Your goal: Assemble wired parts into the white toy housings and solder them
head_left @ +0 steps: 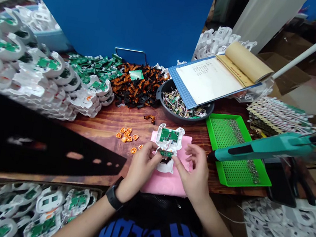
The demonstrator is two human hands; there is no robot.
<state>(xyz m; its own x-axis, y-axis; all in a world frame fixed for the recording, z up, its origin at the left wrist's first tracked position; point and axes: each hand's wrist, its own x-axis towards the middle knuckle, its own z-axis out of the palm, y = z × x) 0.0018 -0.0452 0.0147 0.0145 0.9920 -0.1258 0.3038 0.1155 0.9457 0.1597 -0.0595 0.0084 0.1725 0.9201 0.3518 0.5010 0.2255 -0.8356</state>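
Observation:
In front of me two white plastic shell halves (165, 167) lie on a pink cloth (160, 184). The upper half carries a large green circuit board (169, 136). A smaller green circuit board (166, 153) sits across the lower half, with thin wires between the two. My left hand (142, 165) grips the lower shell's left side, its thumb pressed at the small board's left end. At the right end, the thumb of my right hand (195, 173) touches the small board or shell edge. The other fingers of that hand are bent and apart from the thumb.
Orange small parts (124, 139) lie to the left. Behind are heaps of green boards (100, 66), orange-black pieces (138, 88) and a black bowl (170, 114). Right are a green tray (214, 139) of screws and a hanging teal electric screwdriver (266, 146). A black bracket (53, 146) juts in left.

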